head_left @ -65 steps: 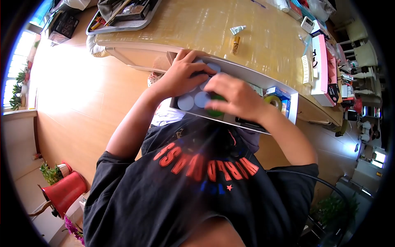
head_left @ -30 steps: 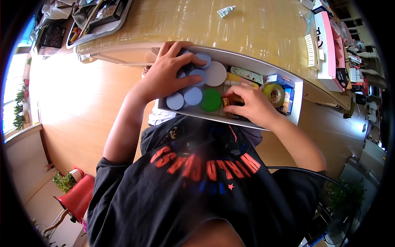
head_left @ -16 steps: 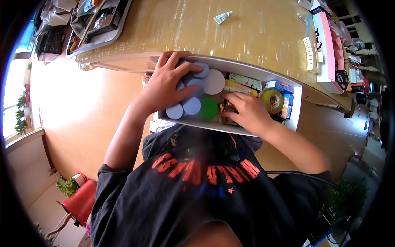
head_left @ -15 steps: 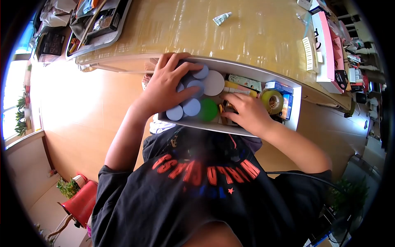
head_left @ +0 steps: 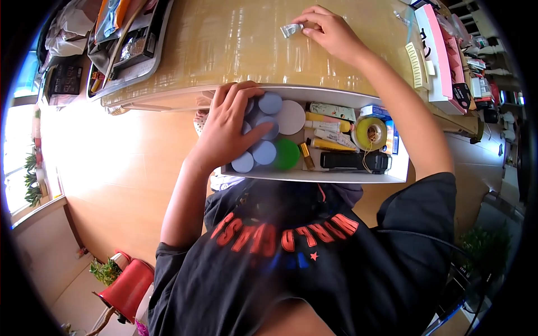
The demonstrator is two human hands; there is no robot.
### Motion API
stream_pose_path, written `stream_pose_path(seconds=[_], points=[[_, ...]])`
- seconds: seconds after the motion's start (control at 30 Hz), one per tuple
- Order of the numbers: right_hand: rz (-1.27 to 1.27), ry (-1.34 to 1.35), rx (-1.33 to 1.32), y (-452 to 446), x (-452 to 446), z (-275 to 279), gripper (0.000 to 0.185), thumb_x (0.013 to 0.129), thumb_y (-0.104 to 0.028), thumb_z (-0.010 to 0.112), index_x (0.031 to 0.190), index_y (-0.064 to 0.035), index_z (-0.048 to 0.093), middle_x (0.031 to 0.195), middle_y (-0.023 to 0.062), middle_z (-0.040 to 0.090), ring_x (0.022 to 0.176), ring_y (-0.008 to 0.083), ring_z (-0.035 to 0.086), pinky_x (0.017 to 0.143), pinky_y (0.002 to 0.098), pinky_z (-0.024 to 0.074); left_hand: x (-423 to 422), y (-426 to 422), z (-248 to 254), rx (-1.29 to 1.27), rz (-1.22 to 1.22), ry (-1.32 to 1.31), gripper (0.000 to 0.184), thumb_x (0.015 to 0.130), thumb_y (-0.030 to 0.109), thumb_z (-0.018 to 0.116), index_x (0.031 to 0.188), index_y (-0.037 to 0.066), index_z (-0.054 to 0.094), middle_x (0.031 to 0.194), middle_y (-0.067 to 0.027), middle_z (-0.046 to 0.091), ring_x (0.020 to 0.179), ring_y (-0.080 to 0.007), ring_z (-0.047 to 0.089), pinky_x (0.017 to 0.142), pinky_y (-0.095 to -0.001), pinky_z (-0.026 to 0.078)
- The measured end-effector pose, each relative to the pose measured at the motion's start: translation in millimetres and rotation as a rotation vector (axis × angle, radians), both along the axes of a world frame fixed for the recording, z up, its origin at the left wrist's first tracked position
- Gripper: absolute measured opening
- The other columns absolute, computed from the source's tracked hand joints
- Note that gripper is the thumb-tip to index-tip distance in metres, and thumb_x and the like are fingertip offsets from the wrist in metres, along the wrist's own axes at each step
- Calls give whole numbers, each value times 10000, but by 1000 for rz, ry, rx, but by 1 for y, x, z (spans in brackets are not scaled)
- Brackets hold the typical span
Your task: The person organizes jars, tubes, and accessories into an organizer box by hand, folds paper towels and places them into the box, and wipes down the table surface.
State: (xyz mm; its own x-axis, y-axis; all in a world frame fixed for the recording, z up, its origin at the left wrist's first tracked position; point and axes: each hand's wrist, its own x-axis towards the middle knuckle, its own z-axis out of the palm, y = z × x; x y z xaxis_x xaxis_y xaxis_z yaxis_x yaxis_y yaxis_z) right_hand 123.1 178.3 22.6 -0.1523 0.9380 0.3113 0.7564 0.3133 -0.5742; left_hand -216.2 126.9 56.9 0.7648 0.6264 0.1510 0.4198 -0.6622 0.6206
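Note:
My left hand (head_left: 227, 120) lies over the left end of a white open drawer (head_left: 399, 171), fingers stretched toward its far side and thumb across several round blue caps (head_left: 263, 152). Beside the caps are a white round lid (head_left: 291, 117) and a green one (head_left: 287, 154). Beyond the drawer, over the tabletop, my right hand (head_left: 330, 35) has thumb and fingers closed on the right end of a small white-and-green squeeze tube (head_left: 289, 31). Several other tubes (head_left: 335, 138), a roll of tape (head_left: 370, 133) and a black case (head_left: 354, 162) lie in the drawer.
A yellowish covered table (head_left: 235, 45) extends past the drawer. On its left stands a tray (head_left: 158, 59) with assorted things; a pink-and-white box (head_left: 440, 61) and a pale comb-like piece (head_left: 417, 66) are on the right. A red pot (head_left: 128, 288) stands at lower left.
My right hand has left the drawer and moved up to the tube on the table, closing on its end. My left hand stays over the blue caps.

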Motion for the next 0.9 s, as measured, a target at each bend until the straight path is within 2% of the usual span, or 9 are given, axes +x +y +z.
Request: stream_pose_path(seconds=[0.2,0.33,0.37,0.43,0.47,0.63,0.73,0.77,0.9], points=[[-47,104,-388,-71,-32,65,248,976,-150,706,1210,-70,729,985,36,629,695,104,480,646,281,435,2,1,-3,55,11,-41,525,857,282,798,1287,53,602,1331,-127,594,1279,-377,485,1112,-460,413],[55,205,-576,-146,-36,86,254,937,-72,715,1190,-83,738,987,-4,614,680,82,444,624,254,397,0,1,-6,17,24,-7,616,841,283,819,1361,79,560,1449,-180,486,1354,-431,415,1143,-519,377],[-7,168,-614,-162,-37,85,255,923,-50,719,1177,-78,735,1005,16,631,676,90,461,617,266,420,-1,-5,-6,30,54,-13,652,839,280,827,1390,83,539,1491,-201,440,1385,-448,380,1156,-542,359],[42,-89,-324,-192,-28,59,270,901,-75,744,1162,-20,707,1062,120,653,907,273,674,818,370,537,-10,-5,-25,278,104,-68,765,814,283,858,1454,107,478,1571,-273,297,1451,-526,264,1176,-641,282],[-56,-40,-548,-197,-32,67,289,895,-92,755,1165,-2,706,1097,143,654,1003,346,675,896,404,532,-8,0,-23,291,78,-116,811,761,301,881,1453,145,487,1571,-217,296,1476,-497,239,1200,-633,224],[-117,109,-428,-198,-31,80,248,887,-92,790,1110,1,734,1038,106,679,869,278,698,751,357,552,-6,11,5,20,34,-117,821,842,552,753,1465,92,478,1556,-214,337,1427,-482,276,1187,-621,238],[-169,129,-126,-175,-21,86,107,908,-26,759,1007,13,747,875,79,676,726,191,654,640,308,513,12,35,24,116,22,-226,657,816,266,816,1383,79,542,1460,-181,489,1353,-436,412,1152,-549,341],[-205,154,-150,-162,-14,88,86,922,-35,746,994,11,744,888,81,683,740,183,660,644,302,511,26,44,34,127,10,-259,543,857,180,752,1352,48,572,1428,-208,538,1315,-412,472,1122,-514,369],[-272,255,-162,-86,24,68,149,968,-83,705,1089,2,713,1011,90,708,923,195,685,798,311,533,94,110,27,135,-24,-246,433,904,138,730,1308,63,592,1382,-178,560,1298,-406,499,1115,-478,400]])
